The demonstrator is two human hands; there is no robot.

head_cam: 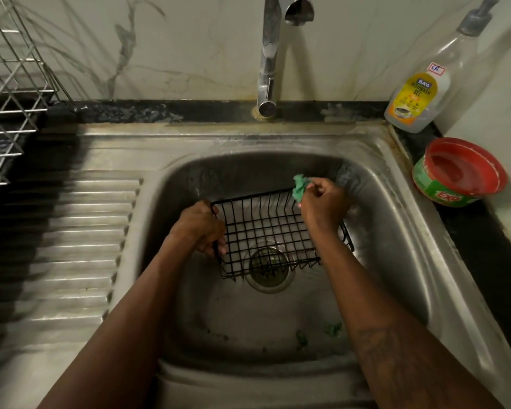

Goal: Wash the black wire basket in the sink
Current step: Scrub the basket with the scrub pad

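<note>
One black wire basket (273,228) in one sink (248,323): left fingers (216,247) grip its side, right fingers (314,185) pinch one scrubber (299,188)

Right hand (322,205) probably hides basket (265,231) corner; rack (12,93) cropped left.

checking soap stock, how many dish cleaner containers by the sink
2: a clear dishwash gel bottle at the counter's back right, and a red round tub in front of it, beside the sink. More may be out of view.
</note>
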